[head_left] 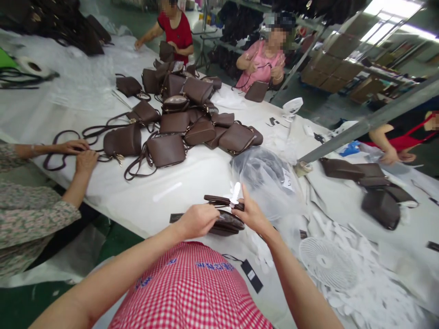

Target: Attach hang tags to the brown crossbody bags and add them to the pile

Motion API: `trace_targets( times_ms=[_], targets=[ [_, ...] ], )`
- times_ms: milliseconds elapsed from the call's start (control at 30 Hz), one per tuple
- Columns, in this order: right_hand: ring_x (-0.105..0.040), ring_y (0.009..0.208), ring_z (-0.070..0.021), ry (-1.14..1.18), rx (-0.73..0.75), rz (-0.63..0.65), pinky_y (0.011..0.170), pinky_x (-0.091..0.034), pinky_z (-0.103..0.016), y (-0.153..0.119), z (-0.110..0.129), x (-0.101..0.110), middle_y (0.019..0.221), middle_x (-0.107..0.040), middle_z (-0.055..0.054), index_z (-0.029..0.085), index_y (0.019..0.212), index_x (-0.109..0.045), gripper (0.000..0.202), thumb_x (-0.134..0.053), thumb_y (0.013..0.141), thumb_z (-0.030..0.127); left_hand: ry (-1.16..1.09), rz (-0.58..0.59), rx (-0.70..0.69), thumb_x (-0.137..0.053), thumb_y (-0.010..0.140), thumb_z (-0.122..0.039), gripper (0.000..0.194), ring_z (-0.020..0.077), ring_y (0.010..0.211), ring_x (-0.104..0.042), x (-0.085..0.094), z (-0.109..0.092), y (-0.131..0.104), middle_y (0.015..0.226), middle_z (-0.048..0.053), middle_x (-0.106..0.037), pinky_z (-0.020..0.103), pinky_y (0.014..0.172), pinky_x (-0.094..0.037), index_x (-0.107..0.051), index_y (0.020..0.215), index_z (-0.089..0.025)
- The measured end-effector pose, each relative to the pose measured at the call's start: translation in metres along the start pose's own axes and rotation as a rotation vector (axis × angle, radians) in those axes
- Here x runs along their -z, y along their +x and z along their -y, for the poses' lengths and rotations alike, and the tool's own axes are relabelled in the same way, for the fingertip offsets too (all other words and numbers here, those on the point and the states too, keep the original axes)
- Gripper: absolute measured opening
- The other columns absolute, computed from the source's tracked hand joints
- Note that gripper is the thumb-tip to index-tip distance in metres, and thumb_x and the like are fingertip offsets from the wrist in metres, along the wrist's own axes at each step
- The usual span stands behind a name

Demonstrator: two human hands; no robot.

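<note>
In front of my apron a small dark brown handbag [228,227] lies on the white table, its top gaping a little. My left hand [199,220] is closed in a pinch at the left side of the bag's opening; exactly what sits between its fingertips is hidden. On the other side my right hand [253,214] grips the bag's folded strap [216,199], its index finger pointing up. A white strip [235,193] stands up from the strap beside that finger. A dark tag [175,218] lies just left of the bag, partly behind my left hand.
A heap of brown handbags [167,151] covers the table's middle. Clear plastic bags [264,178] lie ahead on the right, near a slanted metal post [343,132]. A white basket [328,262] sits among white strips. Co-workers' hands [84,155] handle a bag strap at left; others work across the table.
</note>
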State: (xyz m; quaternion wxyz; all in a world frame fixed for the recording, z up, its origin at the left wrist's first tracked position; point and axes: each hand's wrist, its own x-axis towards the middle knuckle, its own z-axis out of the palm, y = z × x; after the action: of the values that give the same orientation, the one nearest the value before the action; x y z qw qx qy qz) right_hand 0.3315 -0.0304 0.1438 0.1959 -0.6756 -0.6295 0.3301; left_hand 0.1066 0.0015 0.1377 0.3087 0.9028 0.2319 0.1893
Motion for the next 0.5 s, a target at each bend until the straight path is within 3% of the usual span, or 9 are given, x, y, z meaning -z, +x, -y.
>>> trace_targets(
  times_ms=[100, 200, 267, 400, 500],
  targets=[
    [-0.059, 0.069, -0.0197, 0.04, -0.01, -0.009, 0.066, -0.043, -0.03, 0.004, -0.001, 0.002, 0.074, -0.066, 0.002, 0.016, 0.144, -0.027, 0.081, -0.063, 0.072, 0.025, 0.049, 0.079, -0.006, -0.039, 0.089, -0.011, 0.024, 0.0214, 0.098, -0.056, -0.03, -0.004, -0.022, 0.103, 0.011, -0.063, 0.035, 0.089, -0.045, -0.06, 0.101, -0.015],
    [-0.059, 0.071, -0.0189, 0.046, -0.008, 0.032, 0.069, -0.044, -0.031, 0.007, -0.005, 0.001, 0.076, -0.065, 0.0, 0.016, 0.12, -0.053, 0.051, -0.064, 0.071, 0.029, 0.089, 0.048, 0.101, -0.04, 0.088, -0.01, 0.029, 0.0242, 0.104, -0.054, -0.053, -0.004, -0.026, 0.109, 0.012, -0.061, 0.039, 0.092, -0.043, -0.056, 0.112, -0.014],
    [-0.059, 0.07, -0.0181, 0.112, -0.043, 0.057, 0.067, -0.045, -0.031, 0.009, -0.01, 0.002, 0.077, -0.066, -0.001, 0.016, 0.118, -0.053, 0.049, -0.063, 0.072, 0.031, 0.109, 0.035, 0.141, -0.04, 0.088, -0.011, 0.03, 0.0252, 0.102, -0.054, -0.06, -0.002, -0.022, 0.105, 0.013, -0.062, 0.042, 0.091, -0.043, -0.055, 0.114, -0.013],
    [-0.06, 0.068, -0.0171, 0.269, -0.121, 0.077, 0.062, -0.046, -0.029, 0.015, -0.017, 0.006, 0.083, -0.068, -0.001, 0.017, 0.134, -0.033, 0.07, -0.063, 0.072, 0.03, 0.153, 0.039, 0.108, -0.044, 0.087, -0.011, 0.018, 0.0251, 0.106, -0.053, -0.065, -0.001, -0.018, 0.102, 0.012, -0.063, 0.046, 0.1, -0.037, -0.06, 0.095, -0.015],
    [-0.06, 0.064, -0.017, 0.28, -0.163, 0.076, 0.06, -0.046, -0.029, 0.016, -0.017, 0.011, 0.076, -0.067, 0.0, 0.018, 0.124, -0.038, 0.061, -0.065, 0.071, 0.03, 0.191, 0.04, 0.118, -0.05, 0.084, -0.009, 0.014, 0.0261, 0.121, -0.045, -0.067, -0.004, -0.018, 0.115, 0.013, -0.06, 0.049, 0.111, -0.025, -0.06, 0.092, -0.015]
  ],
)
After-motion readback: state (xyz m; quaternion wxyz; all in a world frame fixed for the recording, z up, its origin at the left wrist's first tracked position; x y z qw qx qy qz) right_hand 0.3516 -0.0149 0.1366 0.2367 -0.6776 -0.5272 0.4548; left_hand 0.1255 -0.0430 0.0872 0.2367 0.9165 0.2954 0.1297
